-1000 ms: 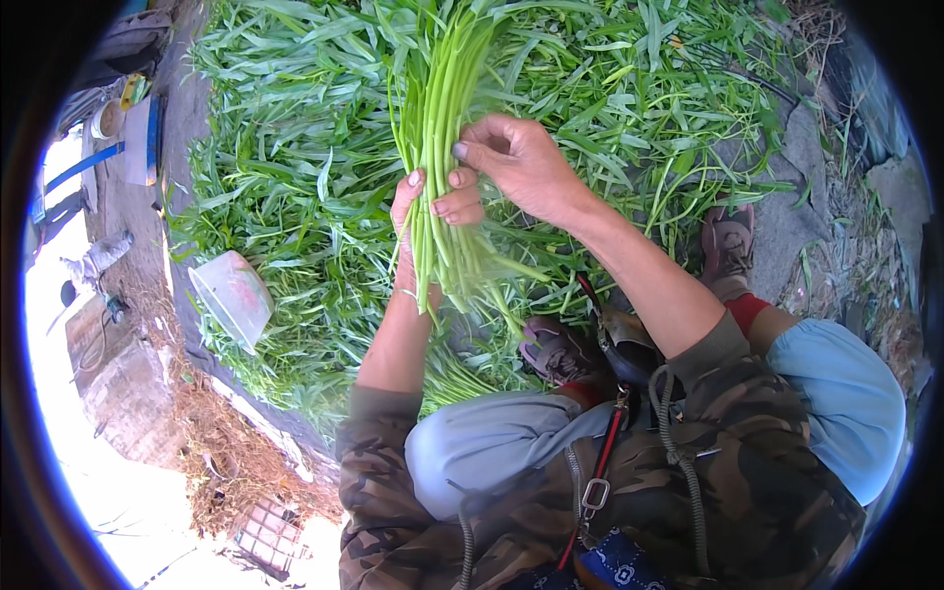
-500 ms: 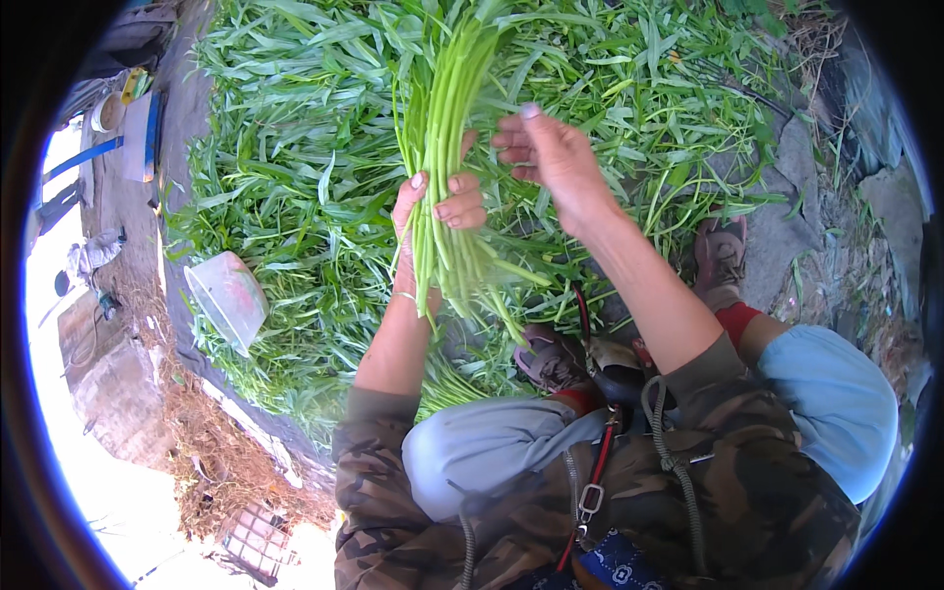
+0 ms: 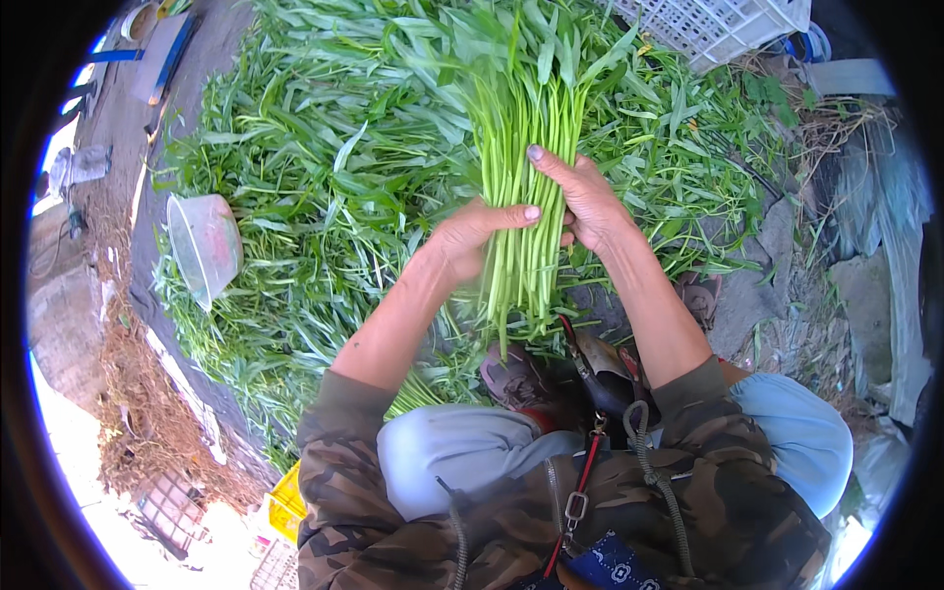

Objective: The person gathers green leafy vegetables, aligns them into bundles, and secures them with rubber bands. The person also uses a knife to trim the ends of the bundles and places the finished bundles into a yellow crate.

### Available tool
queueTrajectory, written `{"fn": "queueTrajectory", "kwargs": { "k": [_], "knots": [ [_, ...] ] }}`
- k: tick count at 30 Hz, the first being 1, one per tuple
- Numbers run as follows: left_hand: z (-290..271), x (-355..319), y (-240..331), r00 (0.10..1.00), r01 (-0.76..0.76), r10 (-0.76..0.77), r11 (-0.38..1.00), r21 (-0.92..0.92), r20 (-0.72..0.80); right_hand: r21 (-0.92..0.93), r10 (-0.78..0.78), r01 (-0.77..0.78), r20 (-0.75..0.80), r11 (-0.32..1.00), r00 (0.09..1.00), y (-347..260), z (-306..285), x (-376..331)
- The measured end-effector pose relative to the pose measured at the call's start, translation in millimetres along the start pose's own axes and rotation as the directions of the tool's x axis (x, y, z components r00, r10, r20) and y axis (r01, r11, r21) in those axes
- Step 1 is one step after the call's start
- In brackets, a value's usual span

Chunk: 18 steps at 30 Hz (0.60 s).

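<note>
I hold a bunch of long green leafy stems (image 3: 521, 167) upright in front of me. My left hand (image 3: 472, 236) is wrapped around the pale stalks from the left, thumb across the front. Pressed against the bunch's right side is my right hand (image 3: 585, 202), fingers curled behind the stalks and one finger pointing up along them. The cut stem ends hang down below both hands, near my knees. A large heap of the same greens (image 3: 324, 177) lies spread on the ground behind the bunch.
A clear plastic tub (image 3: 205, 246) lies tilted at the heap's left edge. A white plastic crate (image 3: 713, 25) stands at the top right. Stones and dry debris (image 3: 836, 275) cover the ground on the right. A yellow crate (image 3: 287, 501) sits by my left elbow.
My right hand, which had lifted off the stems half a second ago, has come back against the bunch. The view has shifted slightly.
</note>
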<state>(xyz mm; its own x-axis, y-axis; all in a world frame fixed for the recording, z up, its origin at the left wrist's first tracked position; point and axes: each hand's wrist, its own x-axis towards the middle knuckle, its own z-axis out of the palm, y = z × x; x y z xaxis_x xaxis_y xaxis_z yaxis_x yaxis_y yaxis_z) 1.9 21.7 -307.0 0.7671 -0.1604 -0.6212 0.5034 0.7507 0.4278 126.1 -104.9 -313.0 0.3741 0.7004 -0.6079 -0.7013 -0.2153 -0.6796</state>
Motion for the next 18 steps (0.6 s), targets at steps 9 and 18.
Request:
{"fn": "queueTrajectory", "kwargs": {
  "k": [9,18],
  "knots": [
    [-13.6,13.8,-29.0,1.0,0.019,-0.016,0.995,-0.098,0.026,-0.3,0.02,-0.01,0.031,0.954,0.999,6.3,-4.4,2.1],
    [-17.4,20.8,-36.9,0.998,-0.05,0.048,0.998,-0.047,-0.036,-0.865,-0.548,0.348,0.105,0.361,0.83,5.6,2.5,-20.3]
  ]
}}
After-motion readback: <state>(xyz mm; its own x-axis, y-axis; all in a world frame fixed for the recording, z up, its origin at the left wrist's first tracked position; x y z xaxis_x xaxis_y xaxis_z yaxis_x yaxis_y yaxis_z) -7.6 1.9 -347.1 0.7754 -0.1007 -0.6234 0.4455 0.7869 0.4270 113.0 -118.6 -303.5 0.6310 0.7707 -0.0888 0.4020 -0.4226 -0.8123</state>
